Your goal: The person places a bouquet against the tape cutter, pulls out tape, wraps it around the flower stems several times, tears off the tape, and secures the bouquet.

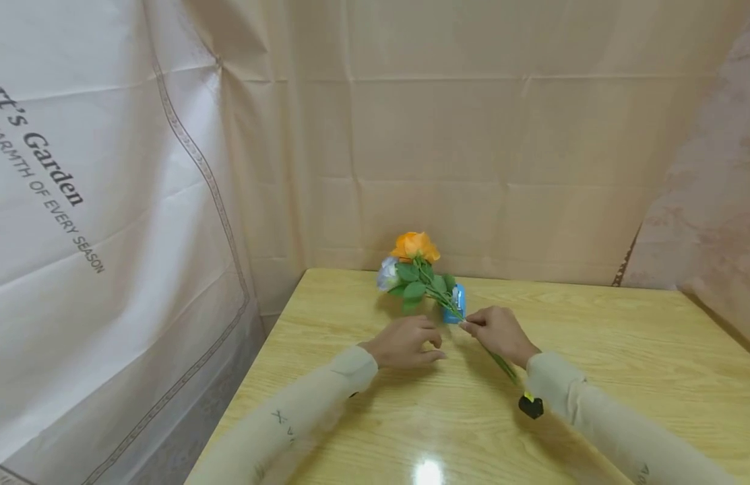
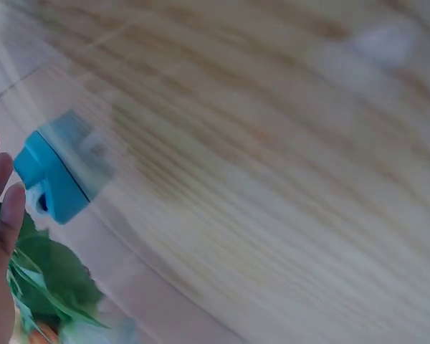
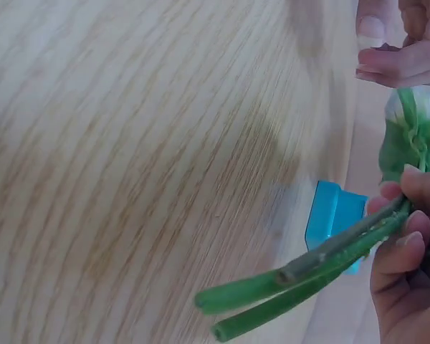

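Observation:
My right hand [image 1: 498,333] pinches the green stems [image 3: 330,269] of a small bunch of artificial-looking flowers between thumb and fingers. Three cut stem ends stick out below the grip in the right wrist view. At the bunch's top are an orange flower [image 1: 415,246] and a pale blue-white flower [image 1: 388,274], with green leaves [image 1: 414,291] under them. To the left of the stems, my left hand [image 1: 405,342] hovers over the table with loosely bent fingers and nothing in them. A blue plastic block [image 1: 459,296] with a hollow stands on the table behind the stems, partly hidden by them.
The wooden table [image 1: 623,350] runs back to a beige cloth [image 1: 435,135]. A printed white cloth [image 1: 108,202] hangs at the left, a patterned one [image 1: 720,222] at the right. A small black item [image 1: 530,406] hangs below the right cuff.

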`<state>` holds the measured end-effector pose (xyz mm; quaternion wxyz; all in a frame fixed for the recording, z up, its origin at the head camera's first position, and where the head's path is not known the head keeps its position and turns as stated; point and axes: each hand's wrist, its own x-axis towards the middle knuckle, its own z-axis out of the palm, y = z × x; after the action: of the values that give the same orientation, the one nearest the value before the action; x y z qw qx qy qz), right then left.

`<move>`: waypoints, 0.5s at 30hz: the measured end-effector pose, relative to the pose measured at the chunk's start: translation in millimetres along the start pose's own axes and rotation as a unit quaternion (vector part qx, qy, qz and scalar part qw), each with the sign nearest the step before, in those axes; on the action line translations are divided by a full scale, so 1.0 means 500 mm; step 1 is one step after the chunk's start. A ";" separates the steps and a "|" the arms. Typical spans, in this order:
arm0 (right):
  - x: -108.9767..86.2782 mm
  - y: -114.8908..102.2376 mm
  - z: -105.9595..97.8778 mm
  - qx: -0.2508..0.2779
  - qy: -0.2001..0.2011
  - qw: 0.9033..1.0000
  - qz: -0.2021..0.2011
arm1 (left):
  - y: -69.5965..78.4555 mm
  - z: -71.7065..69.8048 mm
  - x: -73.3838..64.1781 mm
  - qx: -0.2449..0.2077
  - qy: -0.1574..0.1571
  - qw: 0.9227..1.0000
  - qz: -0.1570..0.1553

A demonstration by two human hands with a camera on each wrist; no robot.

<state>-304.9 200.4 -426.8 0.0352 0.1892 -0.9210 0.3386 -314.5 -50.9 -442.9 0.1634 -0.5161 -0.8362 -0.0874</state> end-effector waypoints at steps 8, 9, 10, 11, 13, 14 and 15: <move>-0.011 0.013 -0.014 -0.016 0.035 0.999 0.009 | -0.015 0.001 -0.017 0.007 0.003 0.999 -0.032; -0.012 0.016 -0.016 -0.017 0.039 0.999 0.012 | -0.017 0.002 -0.018 0.007 0.002 0.999 -0.037; -0.012 0.019 -0.018 -0.017 0.042 0.999 0.014 | -0.019 0.002 -0.020 0.006 0.002 0.999 -0.044; -0.013 0.021 -0.021 -0.018 0.045 0.999 0.013 | -0.022 0.003 -0.021 0.004 0.002 0.999 -0.050; -0.016 0.026 -0.026 -0.019 0.052 0.998 0.015 | -0.025 0.003 -0.024 -0.002 -0.002 0.998 -0.070; -0.018 0.029 -0.028 -0.020 0.056 0.998 0.018 | -0.027 0.004 -0.026 -0.005 -0.003 0.997 -0.081; -0.021 0.031 -0.029 -0.021 0.058 0.998 0.020 | -0.029 0.004 -0.027 -0.008 -0.003 0.996 -0.090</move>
<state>-302.1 224.0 -427.0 0.0860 0.1502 -0.9278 0.3305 -322.2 -68.1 -449.5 0.1483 -0.4399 -0.8793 -0.1067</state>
